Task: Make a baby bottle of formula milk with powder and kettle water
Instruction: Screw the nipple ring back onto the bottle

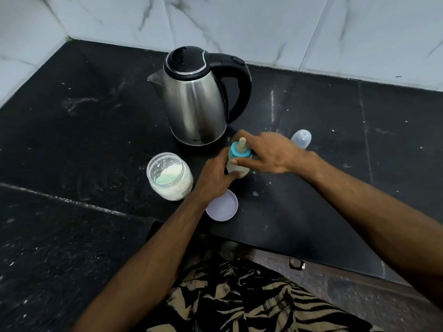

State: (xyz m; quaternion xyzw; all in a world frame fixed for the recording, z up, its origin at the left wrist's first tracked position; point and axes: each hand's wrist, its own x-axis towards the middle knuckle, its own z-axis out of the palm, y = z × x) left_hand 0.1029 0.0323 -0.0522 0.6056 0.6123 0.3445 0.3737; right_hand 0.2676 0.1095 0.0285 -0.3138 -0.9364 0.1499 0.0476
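Observation:
A small baby bottle (pixel 236 169) with a blue collar (pixel 239 152) and a beige teat stands on the black counter (pixel 84 130), just in front of the steel kettle (pixel 199 101). My left hand (pixel 214 178) wraps the bottle's body from the left. My right hand (pixel 271 153) grips the blue collar from the right, thumb in front. To the left of the bottle stands an open glass jar of white powder (pixel 169 176). The jar's pale lilac lid (pixel 222 208) lies upside down under my left wrist.
The bottle's clear cap (pixel 302 138) lies on the counter beyond my right hand. Marbled white wall tiles (pixel 239 20) close off the back and left. The counter's front edge runs close to my body, with a raised slab to the left.

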